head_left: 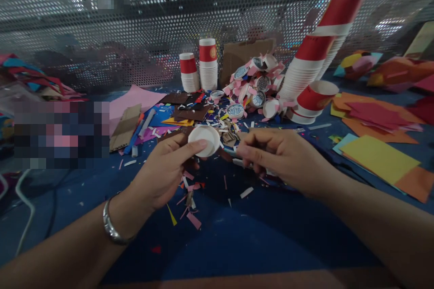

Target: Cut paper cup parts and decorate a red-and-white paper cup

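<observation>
My left hand (166,167), with a silver bangle on its wrist, grips a small round white paper cup bottom (204,139), its thumb pressed inside the rim. To the right of it, my right hand (281,156) is closed with fingertips pinched together; what they hold, if anything, I cannot make out. Behind the hands lies a heap of small paper crafts (257,86), round white discs with pink paper pieces and blue grid patterns. Paper scraps (191,198) in pink, white and yellow lie under and between my hands on the blue table (233,244).
Stacks of red and white paper cups (208,63) stand at the back, with taller leaning stacks (307,63) right of the heap. Coloured paper sheets (379,158) lie at right. Pink paper (137,101) and a cardboard strip (125,127) lie at left. A perforated metal screen (152,31) rises behind.
</observation>
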Demonstrator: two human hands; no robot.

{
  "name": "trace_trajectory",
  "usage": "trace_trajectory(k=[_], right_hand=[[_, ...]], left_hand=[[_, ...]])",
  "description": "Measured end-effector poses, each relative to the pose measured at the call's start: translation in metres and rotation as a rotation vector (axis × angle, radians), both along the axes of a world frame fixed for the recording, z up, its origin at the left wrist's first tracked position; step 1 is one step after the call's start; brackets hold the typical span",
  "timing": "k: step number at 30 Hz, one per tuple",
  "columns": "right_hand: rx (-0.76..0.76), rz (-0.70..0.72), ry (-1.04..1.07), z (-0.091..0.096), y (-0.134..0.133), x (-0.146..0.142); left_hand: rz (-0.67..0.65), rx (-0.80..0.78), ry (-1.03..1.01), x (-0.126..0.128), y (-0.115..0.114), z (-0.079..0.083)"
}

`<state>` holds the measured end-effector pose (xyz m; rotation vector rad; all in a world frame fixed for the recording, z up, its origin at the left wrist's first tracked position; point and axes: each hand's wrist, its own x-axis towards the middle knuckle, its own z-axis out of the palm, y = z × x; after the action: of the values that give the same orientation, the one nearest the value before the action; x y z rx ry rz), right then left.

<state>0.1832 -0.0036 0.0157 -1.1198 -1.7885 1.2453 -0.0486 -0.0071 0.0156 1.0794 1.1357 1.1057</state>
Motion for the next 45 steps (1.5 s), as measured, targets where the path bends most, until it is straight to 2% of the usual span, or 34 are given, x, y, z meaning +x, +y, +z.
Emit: trace_trajectory(k=[2, 5, 12, 17, 20, 27, 32, 37, 40, 45], right_hand=[[0.051, -0.075, 0.050, 0.001, 0.002, 0.003], [0.095, -0.164, 0.117, 0.002, 0.004, 0.006], [0.242, -0.332, 0.149, 0.007, 0.005, 0.009], [0.312, -0.329, 0.112, 0.002, 0.011, 0.015], [0.337, -0.336, 0.076, 0.002, 0.011, 0.017], [0.442, -0.357, -0.084, 0.003, 0.013, 0.017], [0.590, -0.366, -0.136, 0.003, 0.008, 0.016], [0.730, -0.380, -0.117, 0.007, -0.005, 0.009], [0.709, -0.329, -0.165, 0.006, -0.009, 0.007], [0.622, -0.243, -0.241, 0.001, -0.008, 0.007]], left_hand=[[0.058, -0.030, -0.072, -0.001, 0.002, 0.000], [0.049, -0.058, -0.117, -0.002, 0.005, -0.001], [-0.078, -0.035, 0.065, 0.001, 0.000, -0.002], [-0.180, 0.017, 0.201, 0.000, -0.001, -0.003], [-0.222, 0.023, 0.211, -0.001, 0.000, -0.006], [-0.127, 0.093, 0.164, -0.001, 0.004, -0.006], [-0.145, 0.138, 0.166, 0.000, 0.001, -0.004], [-0.226, 0.190, 0.308, -0.003, 0.000, -0.006], [-0.229, 0.202, 0.355, -0.005, 0.002, -0.006], [-0.132, 0.266, 0.264, -0.006, 0.005, -0.003]])
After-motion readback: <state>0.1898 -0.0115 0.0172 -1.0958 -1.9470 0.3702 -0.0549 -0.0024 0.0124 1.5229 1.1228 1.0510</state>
